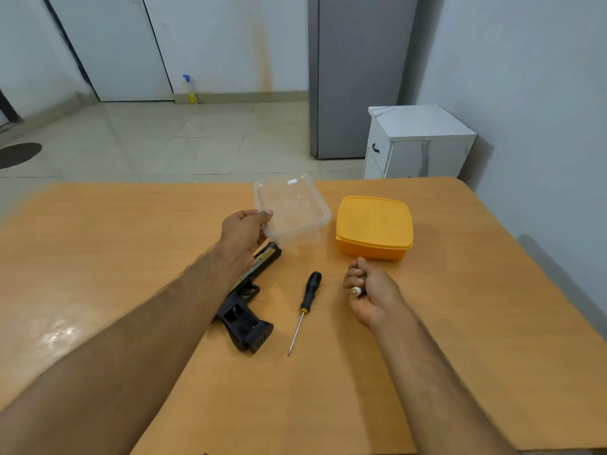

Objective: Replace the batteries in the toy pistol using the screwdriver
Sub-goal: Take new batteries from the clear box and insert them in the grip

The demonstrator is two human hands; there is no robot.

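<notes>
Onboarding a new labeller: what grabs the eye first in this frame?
The yellow lidded box at the table's far right stands out most. Next, the left hand gripping the clear container just left of it. Nearer, the black toy pistol and screwdriver lie side by side, and the right hand is closed around what look like batteries.

Pale tiled floor (164, 139), white walls (230, 44). Grey cabinet (358, 77) beside small white cupboard (423, 142). Spray bottle (190, 90) against the skirting.
</notes>
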